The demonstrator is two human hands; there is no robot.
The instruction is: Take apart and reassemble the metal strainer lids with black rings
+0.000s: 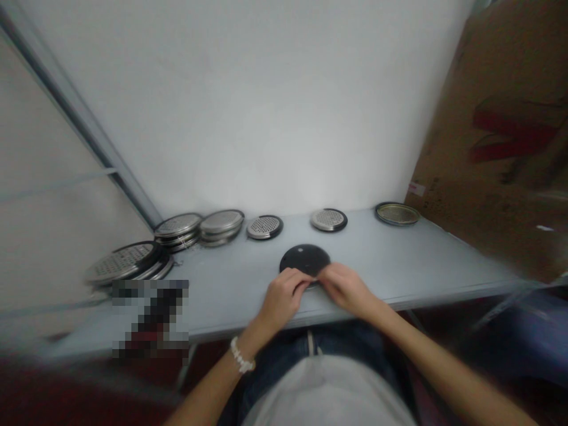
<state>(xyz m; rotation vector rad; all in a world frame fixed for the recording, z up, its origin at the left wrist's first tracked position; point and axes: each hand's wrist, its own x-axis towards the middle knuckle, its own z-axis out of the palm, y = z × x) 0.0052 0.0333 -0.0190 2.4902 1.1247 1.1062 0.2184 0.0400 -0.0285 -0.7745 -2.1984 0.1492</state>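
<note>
A black round disc [304, 257] with a small pale spot near its far edge lies flat on the grey table in front of me. My left hand [284, 291] is closed, its thumb and fingers pinched at the disc's near rim. Beside it, my right hand [345, 287] is also closed, with its fingertips at the same rim, almost touching the left ones. The fingers hide part of the near edge, so what lies exactly between them is not clear.
Stacks of perforated metal discs with black rims [126, 260] stand at the table's [231, 290] left, with more stacks [180, 225] [222, 222] behind. Single discs [264, 226] [329, 219] and a yellowish one [397, 213] line the wall. A cardboard box [501, 177] rises at right.
</note>
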